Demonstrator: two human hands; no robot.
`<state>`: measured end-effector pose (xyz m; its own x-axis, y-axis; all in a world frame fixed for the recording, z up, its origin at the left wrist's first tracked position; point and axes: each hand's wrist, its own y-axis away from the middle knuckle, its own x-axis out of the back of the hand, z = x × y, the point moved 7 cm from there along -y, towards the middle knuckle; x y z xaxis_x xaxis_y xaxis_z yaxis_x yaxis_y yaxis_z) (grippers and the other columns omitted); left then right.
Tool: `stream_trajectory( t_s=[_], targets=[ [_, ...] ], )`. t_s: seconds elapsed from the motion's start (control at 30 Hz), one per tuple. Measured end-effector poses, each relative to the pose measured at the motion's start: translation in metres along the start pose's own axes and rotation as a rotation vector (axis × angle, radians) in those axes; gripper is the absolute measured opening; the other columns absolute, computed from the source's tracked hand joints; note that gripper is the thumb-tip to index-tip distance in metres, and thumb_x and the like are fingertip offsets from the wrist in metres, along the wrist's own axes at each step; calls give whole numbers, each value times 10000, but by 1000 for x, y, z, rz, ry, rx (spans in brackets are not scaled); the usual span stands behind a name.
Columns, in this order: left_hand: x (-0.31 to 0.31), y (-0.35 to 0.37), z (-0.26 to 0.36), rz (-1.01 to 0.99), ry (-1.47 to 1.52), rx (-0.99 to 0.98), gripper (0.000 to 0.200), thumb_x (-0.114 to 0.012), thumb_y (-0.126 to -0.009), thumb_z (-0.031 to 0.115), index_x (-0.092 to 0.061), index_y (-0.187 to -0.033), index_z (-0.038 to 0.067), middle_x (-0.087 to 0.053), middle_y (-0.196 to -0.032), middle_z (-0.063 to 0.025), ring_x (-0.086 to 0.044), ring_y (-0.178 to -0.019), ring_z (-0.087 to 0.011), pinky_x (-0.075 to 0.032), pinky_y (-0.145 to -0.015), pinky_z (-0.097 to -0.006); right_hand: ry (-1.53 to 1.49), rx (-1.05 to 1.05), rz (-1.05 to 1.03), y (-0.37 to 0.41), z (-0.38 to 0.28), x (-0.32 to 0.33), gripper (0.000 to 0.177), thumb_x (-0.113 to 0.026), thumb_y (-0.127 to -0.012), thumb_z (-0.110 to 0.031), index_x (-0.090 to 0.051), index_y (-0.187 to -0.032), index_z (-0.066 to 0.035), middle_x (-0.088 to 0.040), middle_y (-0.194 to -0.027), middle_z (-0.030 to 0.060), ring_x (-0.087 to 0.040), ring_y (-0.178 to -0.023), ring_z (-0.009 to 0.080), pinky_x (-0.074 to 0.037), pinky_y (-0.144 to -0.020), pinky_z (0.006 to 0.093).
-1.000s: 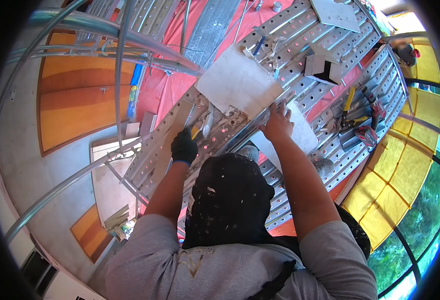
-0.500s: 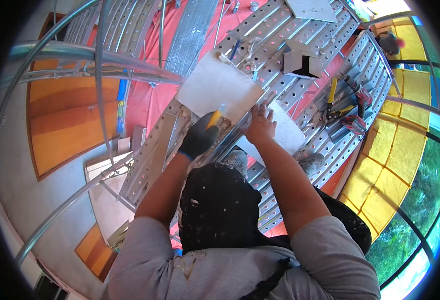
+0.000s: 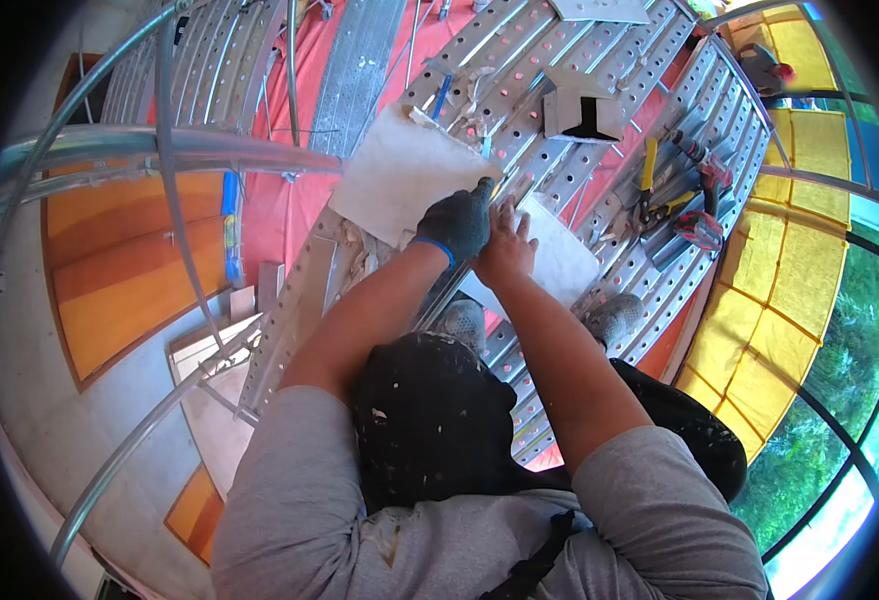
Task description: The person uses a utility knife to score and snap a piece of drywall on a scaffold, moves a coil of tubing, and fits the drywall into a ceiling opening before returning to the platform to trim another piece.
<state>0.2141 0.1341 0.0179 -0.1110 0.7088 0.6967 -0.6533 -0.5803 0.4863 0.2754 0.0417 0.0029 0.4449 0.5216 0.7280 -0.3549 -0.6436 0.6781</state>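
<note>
My left hand (image 3: 457,226), in a dark glove, is closed in a fist over the right side of a pale flat board (image 3: 390,170). A yellow utility knife (image 3: 497,188) is mostly hidden by this fist; only a bit of yellow shows past it. Close beside it, my bare right hand (image 3: 506,245) presses down with fingers spread. Those fingers lie over the narrow strip between that board and a second white board (image 3: 558,260). What is under my palm is hidden. Both boards lie on perforated metal planks (image 3: 520,85).
An open cardboard box (image 3: 582,108) and a blue pen-like tool (image 3: 442,97) lie beyond the boards. Yellow-handled cutters (image 3: 650,165) and a red cordless drill (image 3: 708,170) are at the right. Scaffold pipes (image 3: 160,145) cross on the left. Another person (image 3: 760,70) is at the far right.
My left hand has moved right and up across the pale board to beside my right hand, covering most of the knife. My right hand stays at the boards, and the view has shifted slightly.
</note>
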Motion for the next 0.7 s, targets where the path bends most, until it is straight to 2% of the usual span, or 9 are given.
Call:
stream_trajectory(
  t_s=[0.07,0.17,0.27,0.33,0.43,0.53,0.57,0.7],
  targets=[
    [1,-2,0,-33,8,-27,463,-535,-968,295,-478,-1367,67,-696,-1055,-287,-687,-970,-466,-537,-832,-565,-21,-3,9,2,-3,5,996,-794,-819,-354,-239,-1628,-185,-97,-1729,69,-187,-1557,409,-335,-1154,643],
    [-3,19,-9,-81,87,68,461,-531,-961,278,-467,-1372,80,-697,-1030,-293,-679,-965,-480,-534,-829,-573,-17,-8,45,-3,-1,-4,931,-747,-846,-321,-257,-1625,-180,-94,-1729,73,-194,-1556,405,-342,-1148,643],
    [-16,77,-35,-64,15,60,424,-512,-954,270,-500,-1337,90,-702,-1025,-303,-699,-956,-460,-549,-815,-566,-20,-3,6,3,-4,4,884,-705,-865,-301,-266,-1622,-176,-90,-1730,77,-198,-1555,403,-339,-1148,647],
    [-35,114,-66,-214,49,113,414,-508,-946,240,-506,-1332,93,-709,-997,-283,-701,-929,-456,-548,-793,-565,-13,-4,13,0,-3,1,880,-701,-870,-317,-267,-1622,-175,-95,-1730,77,-193,-1557,401,-338,-1148,643],
    [-9,142,-69,-101,68,118,405,-513,-935,202,-505,-1324,89,-705,-946,-269,-697,-899,-453,-544,-766,-561,-15,-11,32,-1,-2,-1,876,-693,-879,-342,-265,-1625,-177,-101,-1730,73,-187,-1560,398,-339,-1148,634],
    [30,116,-34,99,80,6,440,-540,-913,192,-519,-1338,81,-700,-932,-270,-692,-884,-452,-540,-771,-558,-31,-16,23,3,-4,-1,868,-679,-891,-372,-261,-1627,-181,-103,-1731,66,-186,-1561,393,-345,-1143,628],
    [34,101,-28,111,155,1,496,-533,-917,207,-517,-1403,112,-687,-924,-290,-677,-885,-477,-520,-780,-590,-37,-19,21,2,-4,2,865,-674,-895,-382,-260,-1628,-183,-103,-1731,63,-187,-1561,392,-348,-1140,627],
    [22,30,-16,86,84,-37,509,-548,-916,218,-514,-1412,108,-697,-983,-287,-679,-937,-470,-526,-805,-571,-3,-13,24,0,-2,-1,896,-696,-881,-408,-255,-1631,-194,-101,-1732,57,-191,-1561,387,-348,-1138,631]
  ],
)
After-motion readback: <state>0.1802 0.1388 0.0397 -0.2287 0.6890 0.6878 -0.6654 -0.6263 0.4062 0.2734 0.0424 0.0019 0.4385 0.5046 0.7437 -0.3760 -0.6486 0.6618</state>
